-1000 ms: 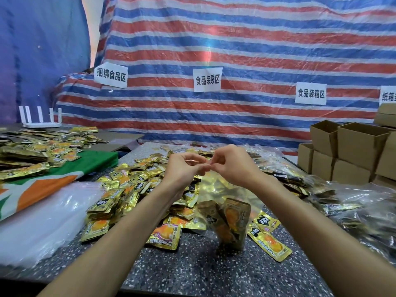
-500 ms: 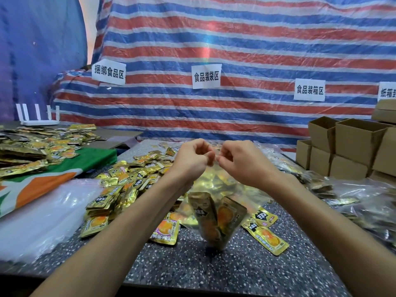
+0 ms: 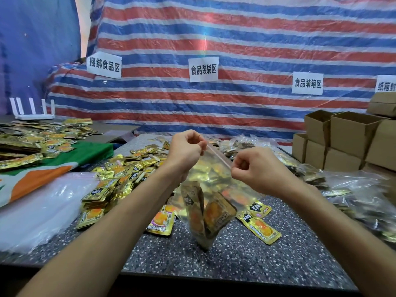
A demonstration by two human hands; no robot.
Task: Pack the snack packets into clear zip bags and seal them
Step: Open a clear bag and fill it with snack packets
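A clear zip bag (image 3: 211, 189) hangs above the speckled table (image 3: 235, 260), held up by its zip strip. Gold snack packets (image 3: 211, 217) sit in its bottom corner. My left hand (image 3: 185, 152) pinches the strip's left end and my right hand (image 3: 255, 168) pinches its right end, the strip stretched between them and sloping down to the right. A heap of loose gold snack packets (image 3: 120, 179) lies on the table left of the bag, and a few more loose packets (image 3: 260, 227) lie beside it on the right.
A stack of empty clear bags (image 3: 40, 209) lies at the left. Filled bags (image 3: 360, 194) pile up at the right, with open cardboard boxes (image 3: 347, 138) behind them. A green and orange cloth (image 3: 53, 168) carries more packets. A striped tarp with paper signs backs the table.
My hands, close together at the bag's top a second ago, have moved apart along the zip strip. The right hand has slid right and down; the bag has risen slightly.
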